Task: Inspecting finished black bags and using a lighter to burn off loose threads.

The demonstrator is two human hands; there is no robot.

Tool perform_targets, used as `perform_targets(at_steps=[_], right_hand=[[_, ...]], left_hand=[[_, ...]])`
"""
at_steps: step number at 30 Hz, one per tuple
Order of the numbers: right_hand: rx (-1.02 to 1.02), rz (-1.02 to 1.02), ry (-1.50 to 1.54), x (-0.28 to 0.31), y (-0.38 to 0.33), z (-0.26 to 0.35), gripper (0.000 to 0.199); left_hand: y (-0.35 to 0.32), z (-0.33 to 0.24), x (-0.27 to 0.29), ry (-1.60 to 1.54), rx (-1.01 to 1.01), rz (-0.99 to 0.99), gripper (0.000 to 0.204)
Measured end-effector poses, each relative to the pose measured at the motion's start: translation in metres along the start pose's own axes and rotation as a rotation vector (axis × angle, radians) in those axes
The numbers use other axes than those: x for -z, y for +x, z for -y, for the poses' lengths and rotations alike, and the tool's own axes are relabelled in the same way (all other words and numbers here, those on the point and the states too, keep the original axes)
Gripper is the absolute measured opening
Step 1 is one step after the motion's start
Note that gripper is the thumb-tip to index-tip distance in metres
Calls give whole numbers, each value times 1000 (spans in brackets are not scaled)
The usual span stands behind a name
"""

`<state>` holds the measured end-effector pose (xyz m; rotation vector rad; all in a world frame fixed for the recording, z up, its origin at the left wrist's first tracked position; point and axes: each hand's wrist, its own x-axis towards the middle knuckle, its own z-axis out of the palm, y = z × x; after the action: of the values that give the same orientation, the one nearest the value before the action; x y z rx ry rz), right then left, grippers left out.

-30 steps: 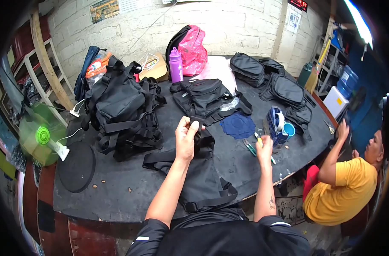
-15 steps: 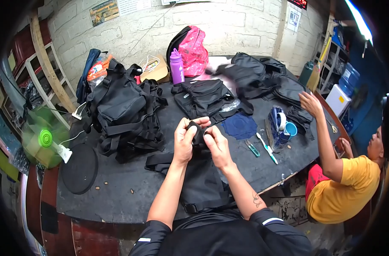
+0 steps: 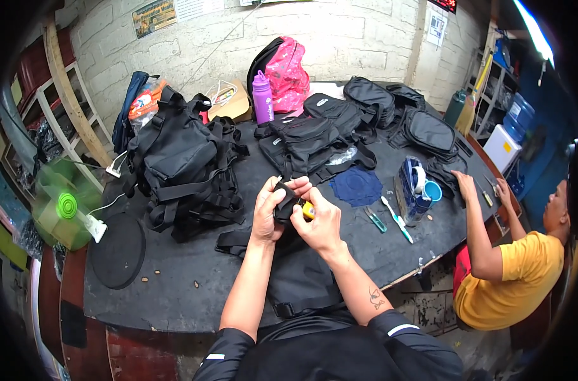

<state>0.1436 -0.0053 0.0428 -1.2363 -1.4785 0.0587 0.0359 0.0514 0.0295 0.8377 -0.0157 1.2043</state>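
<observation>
My left hand [image 3: 269, 209] is closed on a black strap [image 3: 282, 204], which it holds up over the near part of the table. Close against it, my right hand [image 3: 319, 222] is closed round a small yellow object [image 3: 308, 211]; the fingers hide most of it, so its kind is unclear. Below both hands a black fabric bag [image 3: 302, 276] with a buckle lies at the table's near edge. Another strap end sticks out left of it.
Black bags [image 3: 181, 152] are heaped at left; more [image 3: 327, 127] lie at the back. A purple bottle [image 3: 262, 98] and pink backpack [image 3: 288, 73] stand behind. Right of my hands are a toothbrush [image 3: 397, 220] and blue cup [image 3: 432, 192]. A person in yellow [image 3: 514, 279] sits right.
The yellow object now shows in my right hand. A black bag, blurred in motion before, lies on the back pile. The other person's raised hand has come down to the table edge.
</observation>
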Motion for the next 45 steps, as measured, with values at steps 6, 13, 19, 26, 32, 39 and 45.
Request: perform_targets(at_steps=[6, 13, 19, 26, 32, 39, 45], right_hand=[[8, 9, -58, 1, 0, 3, 21], [-42, 45, 152, -2, -12, -9, 23], [-109, 27, 396, -2, -17, -16, 25], [-56, 24, 276, 0, -16, -10, 26], [-54, 31, 140, -1, -16, -4, 27], [-28, -6, 128, -3, -15, -2, 26], [-33, -13, 108, -3, -17, -5, 26]], left_hand=[[0, 5, 3, -4, 5, -11, 12], [-2, 3, 1, 118, -11, 33, 13], [-6, -1, -2, 231, 40, 74, 21], [-7, -5, 0, 184, 62, 90, 18], [-6, -3, 5, 148, 62, 95, 17], [-6, 2, 9, 63, 83, 74, 21], [-7, 6, 7, 61, 88, 61, 20]])
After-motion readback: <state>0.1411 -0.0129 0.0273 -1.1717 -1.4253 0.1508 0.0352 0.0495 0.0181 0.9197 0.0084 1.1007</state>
